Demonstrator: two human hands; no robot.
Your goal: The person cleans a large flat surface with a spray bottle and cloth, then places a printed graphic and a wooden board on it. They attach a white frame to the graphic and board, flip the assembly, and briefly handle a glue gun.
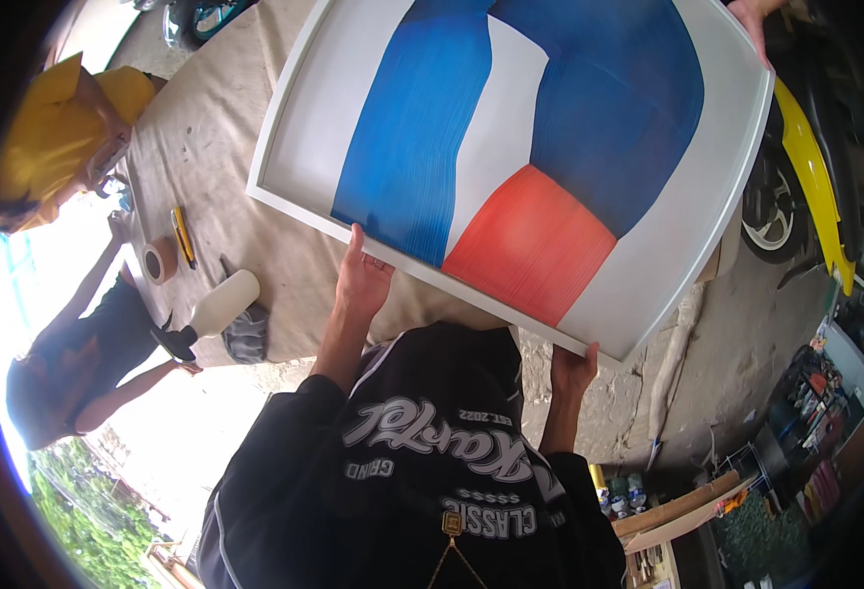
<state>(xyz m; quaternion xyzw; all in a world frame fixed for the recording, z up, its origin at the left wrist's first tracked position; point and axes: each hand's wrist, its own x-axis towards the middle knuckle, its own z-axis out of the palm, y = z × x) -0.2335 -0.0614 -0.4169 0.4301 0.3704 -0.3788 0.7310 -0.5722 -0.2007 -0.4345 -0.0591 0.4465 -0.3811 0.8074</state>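
A large framed picture [511, 59], with blue, dark blue and red-orange painted shapes on a white ground, is held tilted in front of me by its white frame. My left hand [363, 283] grips the near edge, thumb up on the rim and fingers beneath. Further right along that same edge, my right hand [574, 369] is closed on the frame near its corner, most of its fingers hidden underneath. At the far right corner, another person's hand [754, 25] touches the frame. Part of the picture lies over a table with a beige cloth [211, 128].
On the cloth at left are a white spray bottle [226, 302] with a black head, a tape roll [160, 260], a yellow utility knife [184, 238] and a dark crumpled item [246, 336]. Two people stand at left. A yellow-and-black motorcycle [810, 177] stands at right.
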